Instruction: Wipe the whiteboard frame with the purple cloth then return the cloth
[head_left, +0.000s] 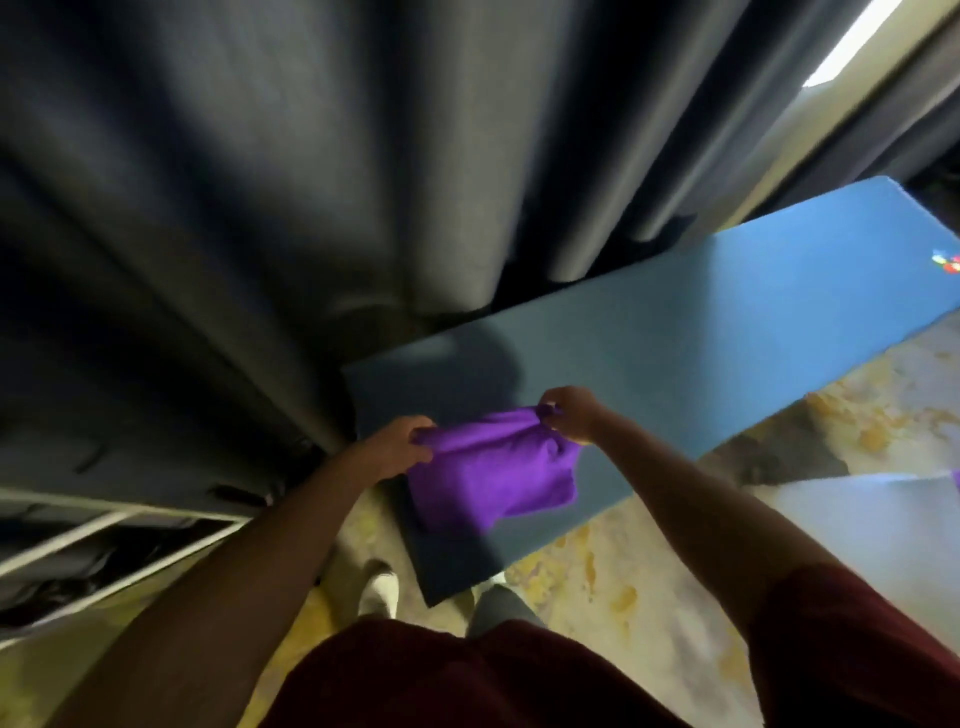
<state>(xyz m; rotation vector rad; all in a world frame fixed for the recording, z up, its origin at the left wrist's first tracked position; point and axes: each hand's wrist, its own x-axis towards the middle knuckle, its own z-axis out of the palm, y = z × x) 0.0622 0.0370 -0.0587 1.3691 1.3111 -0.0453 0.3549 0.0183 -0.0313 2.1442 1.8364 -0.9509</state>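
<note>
Both hands pinch the purple cloth (493, 467) by its top corners, left hand (397, 449) and right hand (571, 415) clamped on fabric, over the blue table's (701, 322) near-left corner. No whiteboard visible. Loose pinch, so it could slip and drop floorward.

A long blue table (701, 332) runs away to the right, its near end beside dark grey curtains (311, 182). A small multicoloured object (946, 264) (too blurred to identify) lies at its far right edge. It stands on yellow-mottled marble flooring (597, 571).
</note>
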